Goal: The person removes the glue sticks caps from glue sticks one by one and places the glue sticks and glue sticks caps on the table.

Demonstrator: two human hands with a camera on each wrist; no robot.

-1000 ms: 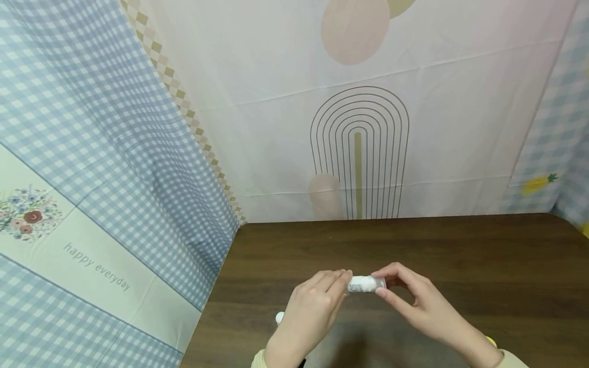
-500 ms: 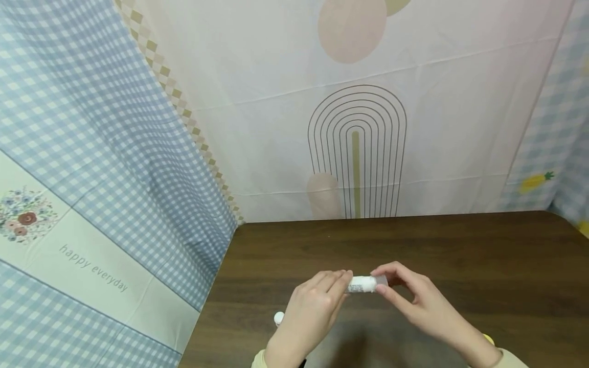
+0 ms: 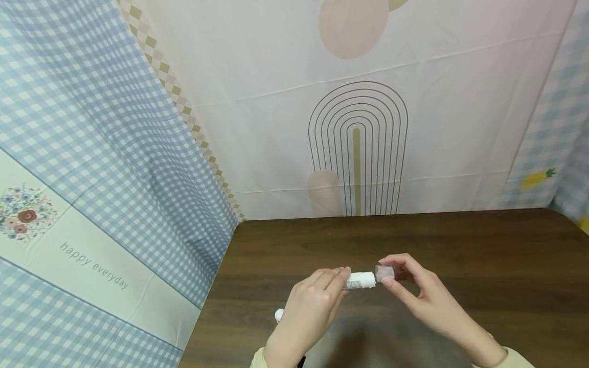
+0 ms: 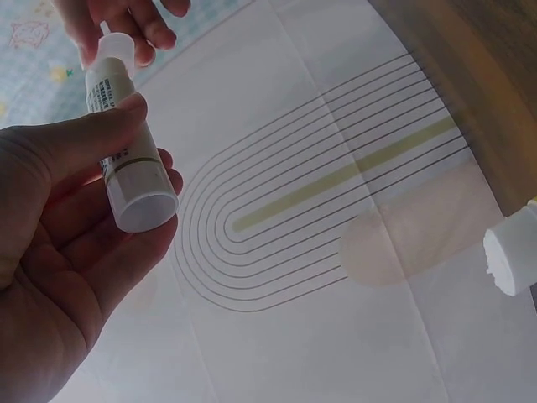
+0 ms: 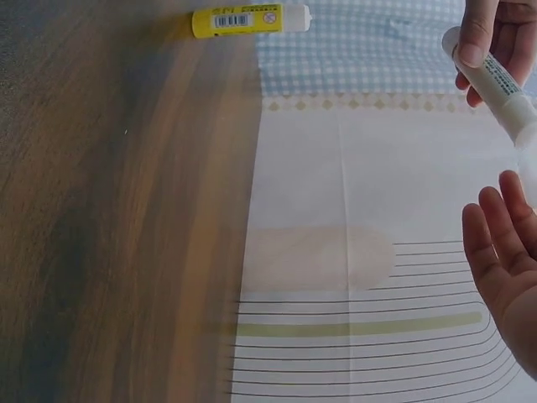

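My left hand (image 3: pixel 313 301) grips a white glue stick (image 3: pixel 360 280) with small dark print, held sideways above the table. In the left wrist view, the thumb and fingers wrap around the glue stick's tube (image 4: pixel 126 155), with its round white end toward the camera. Between thumb and fingertip, my right hand (image 3: pixel 430 299) pinches a translucent cap (image 3: pixel 384 273) just off the tube's right end, slightly tilted to it. The right wrist view shows the left hand (image 5: pixel 503 42) on the tube (image 5: pixel 491 84), while the cap lies partly at the frame's edge.
A yellow glue stick (image 5: pixel 239 21) with a white end lies on the dark wooden table (image 5: pixel 109 210). Its white end (image 3: pixel 278 315) peeks out beside my left hand in the head view. Behind the table hangs a patterned cloth (image 3: pixel 257 143), with blue checked cloth (image 3: pixel 152 153) at the left.
The right hand has moved slightly right and up with the cap, which has slid off the glue stick's end. The left hand stays nearly in place, still holding the tube.
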